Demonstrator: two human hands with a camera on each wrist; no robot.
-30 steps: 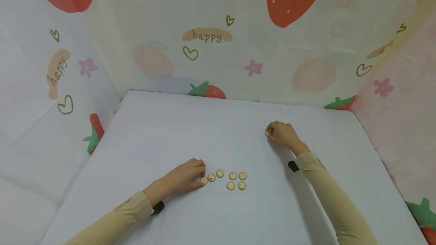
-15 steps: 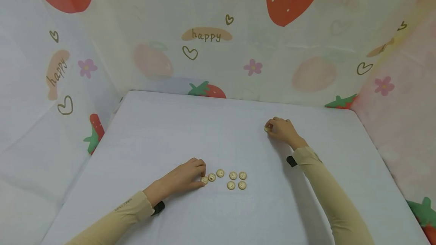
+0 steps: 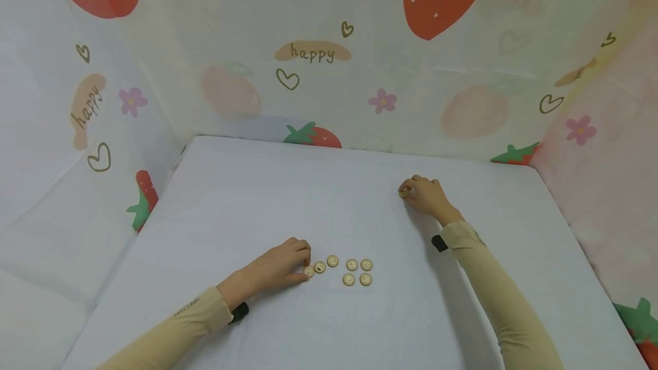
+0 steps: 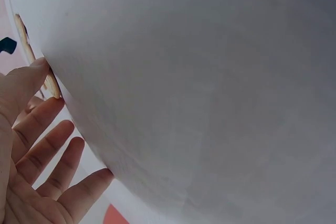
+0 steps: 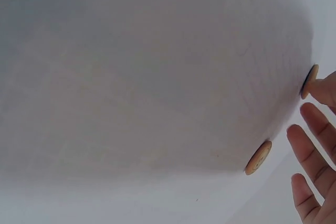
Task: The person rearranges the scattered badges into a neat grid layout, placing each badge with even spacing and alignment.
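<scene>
In the head view my left hand point(image 3: 275, 267) rests at the left end of a short slanting row of round wooden buttons, and its thumb and index finger pinch the end button point(image 3: 308, 271). Beside it lie a second button point(image 3: 320, 267) and a third button point(image 3: 332, 261). Farther back on the right, my right hand point(image 3: 425, 196) pinches another wooden button point(image 3: 402, 193) at the white tabletop. The right wrist view shows that button point(image 5: 311, 81) against the thumb. Another wooden button point(image 5: 258, 157) lies near the other fingers there; I cannot make it out in the head view.
Several more buttons form a small square point(image 3: 349, 280) right of the row. White cloth covers the table point(image 3: 288, 198). Strawberry-printed curtains point(image 3: 319, 96) stand at its back and sides. Each wrist carries a black device point(image 3: 439, 242).
My right hand has shifted slightly toward the back of the table with its button, mostly in the first half second. My left hand and the other buttons have stayed where they were.
</scene>
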